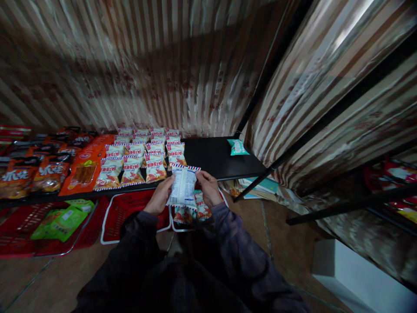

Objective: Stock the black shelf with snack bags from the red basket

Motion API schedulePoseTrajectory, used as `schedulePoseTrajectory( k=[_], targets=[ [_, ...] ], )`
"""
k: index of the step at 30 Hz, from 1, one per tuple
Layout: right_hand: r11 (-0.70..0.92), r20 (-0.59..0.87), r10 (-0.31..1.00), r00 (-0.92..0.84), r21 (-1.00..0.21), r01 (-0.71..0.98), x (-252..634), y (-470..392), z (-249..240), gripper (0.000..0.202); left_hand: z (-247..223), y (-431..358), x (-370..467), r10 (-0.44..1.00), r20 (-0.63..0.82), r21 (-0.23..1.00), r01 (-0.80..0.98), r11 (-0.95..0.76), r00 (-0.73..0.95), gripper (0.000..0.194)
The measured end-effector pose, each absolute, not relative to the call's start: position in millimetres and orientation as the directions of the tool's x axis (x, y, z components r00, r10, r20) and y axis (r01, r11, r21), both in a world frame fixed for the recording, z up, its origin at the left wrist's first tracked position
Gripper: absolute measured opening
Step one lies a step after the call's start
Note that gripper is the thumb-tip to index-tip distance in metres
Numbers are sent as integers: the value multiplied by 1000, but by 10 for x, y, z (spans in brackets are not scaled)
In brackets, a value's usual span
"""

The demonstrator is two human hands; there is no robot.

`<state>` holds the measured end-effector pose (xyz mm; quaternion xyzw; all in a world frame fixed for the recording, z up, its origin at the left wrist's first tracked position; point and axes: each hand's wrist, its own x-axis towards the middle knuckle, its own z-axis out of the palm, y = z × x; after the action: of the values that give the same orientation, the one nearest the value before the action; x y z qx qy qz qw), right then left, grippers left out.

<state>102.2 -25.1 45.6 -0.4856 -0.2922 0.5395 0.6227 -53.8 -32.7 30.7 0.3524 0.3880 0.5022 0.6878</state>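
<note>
Between my two hands is a white snack bag (pixel 183 187) with striped ends, its printed back turned up. My left hand (pixel 160 194) grips its left edge, and my right hand (pixel 209 187) pinches the upper right corner. Just beyond, rows of matching snack bags (pixel 132 168) lie face up on the black shelf (pixel 208 158). Under the held bag, more striped snack bags (pixel 202 206) sit in a red basket, partly hidden by my hands. A teal snack bag (pixel 237 147) lies by itself at the shelf's right end.
Orange packets (pixel 85 163) and dark-topped snack bags (pixel 50 171) fill the shelf's left part. Below stand a red basket (pixel 130 202) and another holding green packets (pixel 63 221). Black shelf posts (pixel 260 82) rise at right. A white box (pixel 355 278) is on the floor.
</note>
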Motion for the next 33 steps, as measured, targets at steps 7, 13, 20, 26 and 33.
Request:
schedulePoseTrajectory(
  k=[7, 13, 20, 26, 33],
  targets=[
    [-42, -159, 946, 282, -924, -379, 1053, -154, 470, 32, 284, -496, -572, 928, -144, 880, -384, 279, 344, 50],
    [-101, -188, 957, 221, -929, -355, 1087, -137, 451, 30, 241, -490, -636, 910, -185, 865, -378, 331, 372, 50],
    [-93, -156, 973, 172, -940, -329, 1096, -155, 446, 35, 270, -496, -642, 910, -199, 848, -402, 345, 363, 50],
    [-71, -124, 983, 134, -935, -347, 1021, -339, 430, 55, 266, -442, -583, 944, -187, 832, -467, 299, 270, 51],
    [-79, -91, 996, 22, -941, -328, 968, -458, 308, 57, 303, -409, -567, 957, -204, 815, -506, 284, 207, 57]
  ],
)
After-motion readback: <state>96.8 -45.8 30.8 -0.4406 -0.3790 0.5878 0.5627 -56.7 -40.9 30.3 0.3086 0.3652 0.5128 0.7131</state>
